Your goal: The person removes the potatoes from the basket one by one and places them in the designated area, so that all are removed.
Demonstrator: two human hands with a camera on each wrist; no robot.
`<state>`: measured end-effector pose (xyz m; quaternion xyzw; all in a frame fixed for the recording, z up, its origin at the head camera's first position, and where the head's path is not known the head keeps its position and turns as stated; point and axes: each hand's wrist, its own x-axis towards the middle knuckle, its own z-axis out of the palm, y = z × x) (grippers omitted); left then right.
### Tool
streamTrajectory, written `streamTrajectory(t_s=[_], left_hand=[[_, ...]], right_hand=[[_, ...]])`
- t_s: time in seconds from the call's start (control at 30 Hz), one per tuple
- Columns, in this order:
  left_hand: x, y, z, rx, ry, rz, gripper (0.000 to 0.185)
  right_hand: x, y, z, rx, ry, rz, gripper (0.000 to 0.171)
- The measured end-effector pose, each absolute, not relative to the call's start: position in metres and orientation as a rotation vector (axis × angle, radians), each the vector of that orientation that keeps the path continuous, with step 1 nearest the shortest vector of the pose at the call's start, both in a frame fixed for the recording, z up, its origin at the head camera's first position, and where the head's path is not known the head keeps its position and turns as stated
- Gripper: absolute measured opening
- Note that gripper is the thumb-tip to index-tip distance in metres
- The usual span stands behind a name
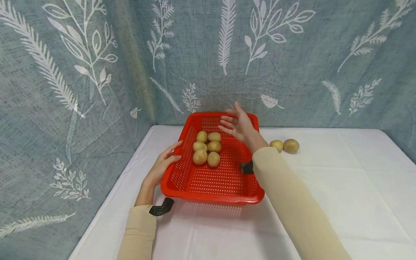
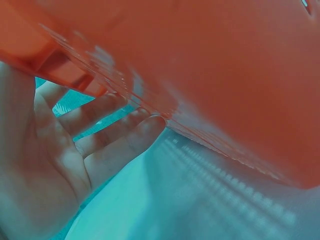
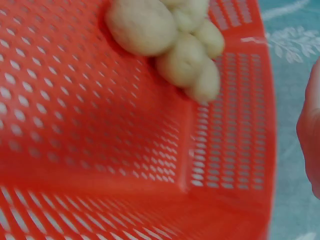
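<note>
A red plastic basket (image 1: 221,180) with slotted walls stands on the white table. Several potatoes (image 1: 200,157) sit together in its left half. At the basket's left side, my left hand (image 1: 159,168) holds the rim, thumb over the edge. The left wrist view shows its fingers (image 2: 117,142) reaching against the outer wall from below. My right hand (image 1: 242,126) hovers over the basket's back right part, fingers spread and holding nothing. Only a blurred edge of that hand (image 3: 311,130) shows in the right wrist view, beside the basket's far rim.
Two more potatoes (image 1: 290,145) lie on the tablecloth (image 1: 341,180) to the right of the basket, beyond the right forearm. A blue-green curtain (image 1: 201,72) with white leaf prints hangs behind the table and along its left side.
</note>
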<state>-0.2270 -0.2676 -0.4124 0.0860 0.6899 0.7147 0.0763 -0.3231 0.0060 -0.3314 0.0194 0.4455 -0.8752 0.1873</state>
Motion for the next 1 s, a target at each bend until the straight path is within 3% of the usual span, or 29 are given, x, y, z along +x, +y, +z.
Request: streamTrajectory(t_s=[1.0], left_hand=[[-0.226,-0.268,-0.410,0.255,2.086,2.127,0.057]], right_hand=[[-0.324,-0.042,-0.378,0.175,1.163,-2.467,0.056]])
